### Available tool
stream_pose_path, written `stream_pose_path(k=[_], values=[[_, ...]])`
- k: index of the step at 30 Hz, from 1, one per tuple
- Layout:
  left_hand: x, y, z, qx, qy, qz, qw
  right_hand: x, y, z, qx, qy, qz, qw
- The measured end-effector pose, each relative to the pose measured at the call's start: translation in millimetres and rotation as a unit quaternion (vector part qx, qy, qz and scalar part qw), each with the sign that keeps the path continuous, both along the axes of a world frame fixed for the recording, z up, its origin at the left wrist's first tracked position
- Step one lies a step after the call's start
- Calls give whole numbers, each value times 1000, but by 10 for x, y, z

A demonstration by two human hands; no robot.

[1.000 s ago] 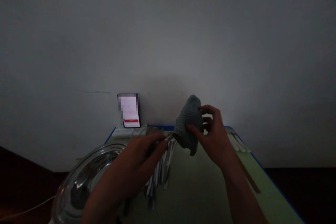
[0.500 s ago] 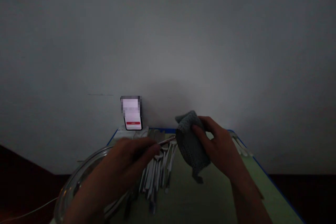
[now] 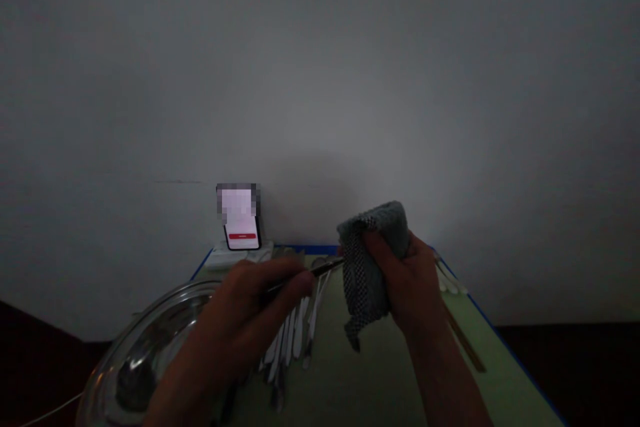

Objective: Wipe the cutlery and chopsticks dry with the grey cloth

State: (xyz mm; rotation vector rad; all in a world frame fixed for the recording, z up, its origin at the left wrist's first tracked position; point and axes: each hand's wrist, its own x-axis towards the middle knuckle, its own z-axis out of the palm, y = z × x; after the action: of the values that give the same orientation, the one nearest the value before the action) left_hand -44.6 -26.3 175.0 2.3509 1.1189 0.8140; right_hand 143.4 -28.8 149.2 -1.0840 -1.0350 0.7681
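My left hand is closed around a thin piece of metal cutlery, thumb and fingers pinching its handle. The far end of that piece goes into a grey cloth with a checked edge, so its kind is hidden. My right hand grips the cloth around it, thumb on the near side. Below the hands, several pieces of cutlery lie side by side on the pale green tabletop, partly covered by my left hand.
A large shiny metal bowl stands at the left, partly behind my left forearm. At the back, a lit phone leans by the wall. Chopsticks and white-ended utensils lie near the table's right edge.
My right hand has turned the cloth, and its folded top now points up and to the right. The cutlery stays between both hands. The view has shifted slightly, showing more of the bowl and chopsticks.
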Motion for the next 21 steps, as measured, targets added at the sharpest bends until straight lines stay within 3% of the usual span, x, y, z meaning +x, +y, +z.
stream_pose_path(k=[6, 11, 17, 21], values=[[229, -63, -13, 5, 9, 18, 1000, -266, 31, -8, 44, 266, -25, 963], [357, -76, -86, 65, 35, 37, 997, -399, 52, -4, 36, 376, 7, 926], [417, -22, -190, 128, 60, 41, 989, -455, 53, -48, 16, 415, 64, 907], [339, -7, -122, 97, 99, 46, 989, -362, 127, -87, 11, 346, 66, 936]])
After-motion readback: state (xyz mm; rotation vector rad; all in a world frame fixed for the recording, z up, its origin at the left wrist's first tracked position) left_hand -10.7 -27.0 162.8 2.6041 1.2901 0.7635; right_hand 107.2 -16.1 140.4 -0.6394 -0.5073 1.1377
